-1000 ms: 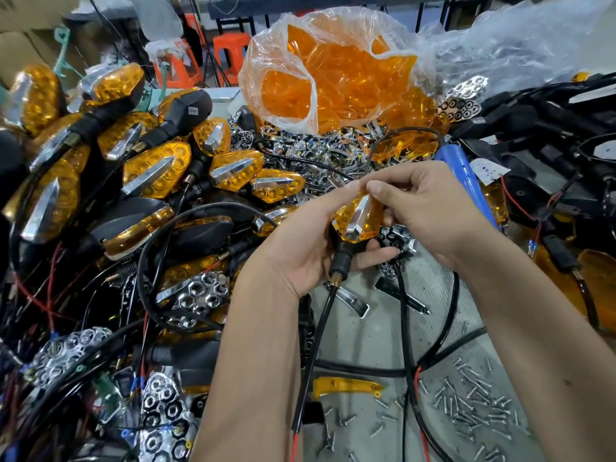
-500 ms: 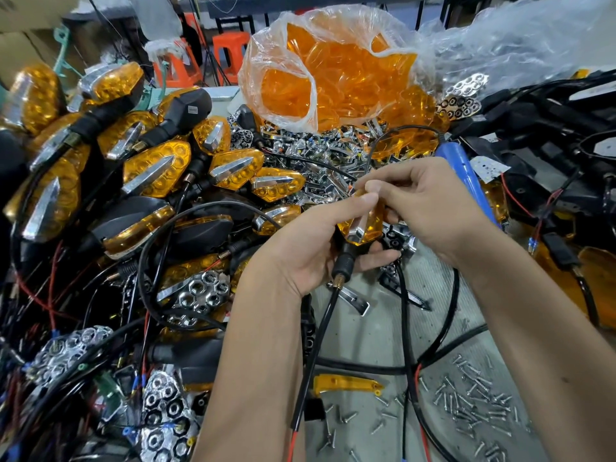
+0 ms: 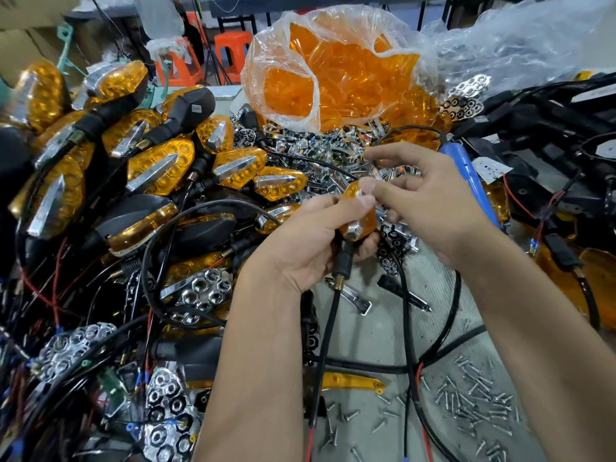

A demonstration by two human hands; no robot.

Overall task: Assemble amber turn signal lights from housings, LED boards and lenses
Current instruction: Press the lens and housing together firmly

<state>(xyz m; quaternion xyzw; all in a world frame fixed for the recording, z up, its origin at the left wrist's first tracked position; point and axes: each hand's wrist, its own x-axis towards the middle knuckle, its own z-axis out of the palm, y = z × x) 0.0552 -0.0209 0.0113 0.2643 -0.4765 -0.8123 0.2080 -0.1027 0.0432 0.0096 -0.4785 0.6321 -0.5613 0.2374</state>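
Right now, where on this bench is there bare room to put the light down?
The one bare patch is grey bench top, bordered by the black cables, the loose screws and the amber strip. Left is crowded with finished lights; the lens bag and chrome parts fill the back.

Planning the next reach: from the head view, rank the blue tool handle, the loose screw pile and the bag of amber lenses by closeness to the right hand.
From the right hand:
1. Blue tool handle, just behind the hand, nearly touching it.
2. Bag of amber lenses, farther back, up and left.
3. Loose screw pile, near edge, bottom right.
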